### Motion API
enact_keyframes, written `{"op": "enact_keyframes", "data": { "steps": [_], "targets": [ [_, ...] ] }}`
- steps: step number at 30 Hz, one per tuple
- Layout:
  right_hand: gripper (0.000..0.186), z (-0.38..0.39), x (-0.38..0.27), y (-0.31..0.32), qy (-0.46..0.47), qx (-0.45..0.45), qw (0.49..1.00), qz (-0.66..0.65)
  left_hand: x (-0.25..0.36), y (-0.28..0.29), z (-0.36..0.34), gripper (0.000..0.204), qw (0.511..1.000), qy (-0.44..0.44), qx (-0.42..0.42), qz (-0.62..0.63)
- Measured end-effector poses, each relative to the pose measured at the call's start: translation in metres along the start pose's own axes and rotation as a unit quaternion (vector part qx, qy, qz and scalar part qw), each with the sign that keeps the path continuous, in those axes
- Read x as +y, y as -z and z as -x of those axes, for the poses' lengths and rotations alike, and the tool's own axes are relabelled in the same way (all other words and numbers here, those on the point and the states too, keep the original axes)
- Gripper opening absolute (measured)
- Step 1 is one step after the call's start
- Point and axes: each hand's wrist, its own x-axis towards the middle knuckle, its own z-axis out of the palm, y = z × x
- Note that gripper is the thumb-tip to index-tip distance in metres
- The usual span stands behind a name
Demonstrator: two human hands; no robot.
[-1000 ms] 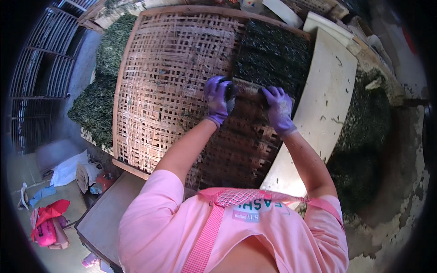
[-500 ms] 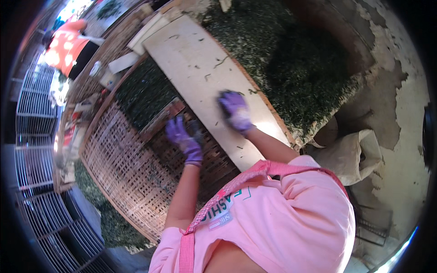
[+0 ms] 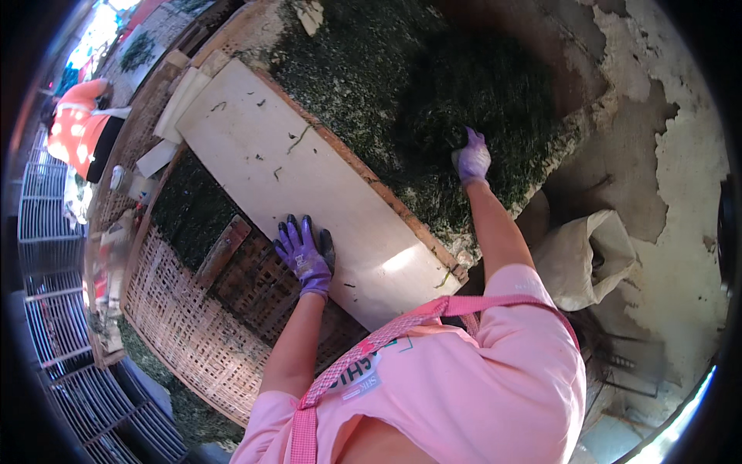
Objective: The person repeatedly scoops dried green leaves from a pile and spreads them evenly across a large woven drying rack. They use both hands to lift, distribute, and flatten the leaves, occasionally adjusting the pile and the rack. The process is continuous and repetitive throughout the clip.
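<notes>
My left hand [image 3: 307, 259], in a purple glove with dark fingertips, rests with fingers spread on the near left edge of a long white board [image 3: 286, 166]. Farther right, my right hand [image 3: 473, 161], gloved alike, reaches into a wide heap of dark green shredded leaves [image 3: 367, 100]. Its fingers curl into the leaves and are partly hidden by them. A few loose leaf strands lie on the board. Left of the board is a woven bamboo tray [image 3: 185, 278], with a layer of the same leaves at its far end behind a short wooden bar [image 3: 224, 251].
A pale open sack [image 3: 583, 259] stands right of the heap, by a peeling wall [image 3: 649, 147]. Metal racks [image 3: 54, 271] line the far left. Another person in an orange top [image 3: 77, 131] bends at the upper left. More leaves [image 3: 178, 387] lie below the bamboo tray.
My right hand has left the white board and moved right into the leaf heap. My left hand has shifted from over the bamboo tray onto the board's edge. The view has turned somewhat.
</notes>
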Motion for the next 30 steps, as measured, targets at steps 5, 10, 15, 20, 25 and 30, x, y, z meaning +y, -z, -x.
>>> {"op": "enact_keyframes", "data": {
  "steps": [5,10,15,20,25,30],
  "targets": [
    [0.063,-0.014,-0.026,0.073,0.148,0.021,0.988,-0.036,0.002,0.003,-0.001,0.050,0.999,0.031,-0.001,0.024],
    [0.062,-0.004,-0.108,0.241,0.353,0.135,0.926,0.013,0.030,0.024,-0.022,0.053,0.994,0.075,-0.073,0.036],
    [0.050,0.000,-0.192,0.359,0.391,0.181,0.901,0.057,0.148,0.145,-0.160,0.086,0.911,-0.215,0.077,0.343],
    [0.020,-0.012,-0.247,0.401,0.481,0.290,0.824,0.077,0.268,0.246,-0.205,0.077,0.544,0.115,-0.389,0.735],
    [0.055,-0.078,-0.155,0.315,0.350,0.077,0.918,0.170,0.304,0.092,-0.126,0.034,0.176,0.045,-0.534,0.826],
    [0.060,0.033,0.044,0.138,0.191,-0.273,0.895,0.295,0.295,0.016,-0.097,0.030,0.255,0.150,-0.530,0.795]
  ]
}}
